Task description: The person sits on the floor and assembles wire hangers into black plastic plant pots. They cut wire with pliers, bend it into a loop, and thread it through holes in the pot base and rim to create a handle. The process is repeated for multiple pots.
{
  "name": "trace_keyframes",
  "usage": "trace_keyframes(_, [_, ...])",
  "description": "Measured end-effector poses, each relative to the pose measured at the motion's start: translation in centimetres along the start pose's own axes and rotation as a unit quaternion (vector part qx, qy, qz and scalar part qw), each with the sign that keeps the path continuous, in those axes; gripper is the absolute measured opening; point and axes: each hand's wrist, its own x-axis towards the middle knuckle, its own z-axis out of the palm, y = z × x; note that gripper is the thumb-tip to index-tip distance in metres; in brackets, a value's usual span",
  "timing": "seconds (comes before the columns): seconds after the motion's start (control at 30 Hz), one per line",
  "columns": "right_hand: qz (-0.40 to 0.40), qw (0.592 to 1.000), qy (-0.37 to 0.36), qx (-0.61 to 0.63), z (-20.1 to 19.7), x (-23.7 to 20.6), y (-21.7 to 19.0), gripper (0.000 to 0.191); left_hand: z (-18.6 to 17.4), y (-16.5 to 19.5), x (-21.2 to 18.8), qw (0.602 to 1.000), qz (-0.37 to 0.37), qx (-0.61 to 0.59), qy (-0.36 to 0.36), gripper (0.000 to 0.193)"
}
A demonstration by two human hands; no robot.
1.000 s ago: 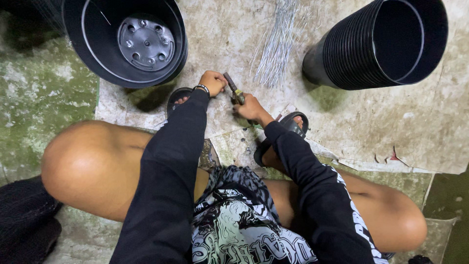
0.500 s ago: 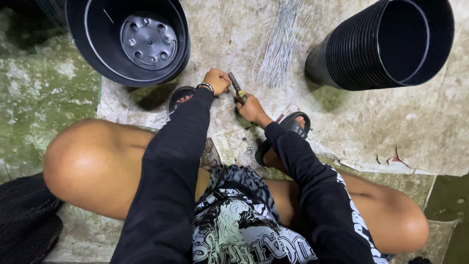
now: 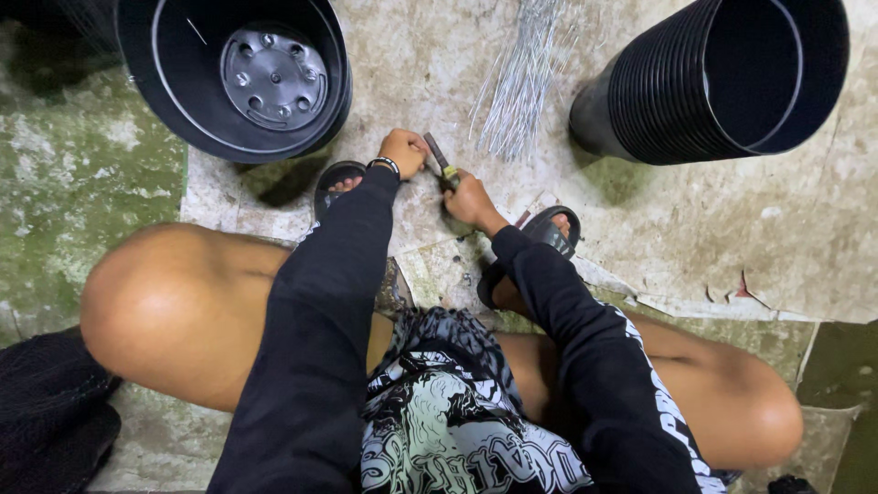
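Two things were hard to read at the far left: a dark netted bundle (image 3: 50, 412), cut off by the frame's edge and bottom, and the mossy green floor (image 3: 64, 183) beneath it. Next came one black pot (image 3: 233, 78) standing mouth up, its top rim cropped, with a grey drain disc inside. We counted two sandals: the left sandal (image 3: 337, 180) half hidden behind our sleeve, the right sandal (image 3: 547, 233) partly covered by the other forearm. Our left hand (image 3: 403, 151) was curled closed, its fingertips pinching at the tip of the small tool (image 3: 440, 160); what lay between those fingers we could not make out. Our right hand (image 3: 469, 199) was wrapped shut around the tool's lower end, where a bit of yellow-green handle showed, so the tool sat between the two hands, low over the pale concrete. Just beyond it lay one loose bundle of thin wires (image 3: 523, 82), too many and too fine to count, its upper end cropped. At the right lay one stack of nested black pots (image 3: 722, 82) on its side, individual pots too tightly packed to count.
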Motion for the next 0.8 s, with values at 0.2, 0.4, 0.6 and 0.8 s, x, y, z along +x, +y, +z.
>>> trace_keyframes(0.2, [0.037,0.97,-0.135,0.197,-0.5,0.3,0.2,0.016,-0.5,0.3,0.0,0.999,0.02,-0.03,-0.03,0.006])
trace_keyframes(0.4, [0.038,0.969,-0.165,0.178,-0.9,0.4,1.0,0.016,-0.4,0.4,0.0,0.998,0.02,-0.029,-0.046,0.006])
trace_keyframes(0.6, [0.057,0.996,-0.066,0.001,-0.2,0.8,1.1,0.034,-0.2,0.2,0.0,1.0,0.0,-0.009,-0.022,0.007])
trace_keyframes(0.8, [0.103,0.992,-0.037,-0.056,-0.8,0.2,1.0,0.044,-0.2,0.6,0.0,0.996,0.013,-0.083,-0.031,0.007])
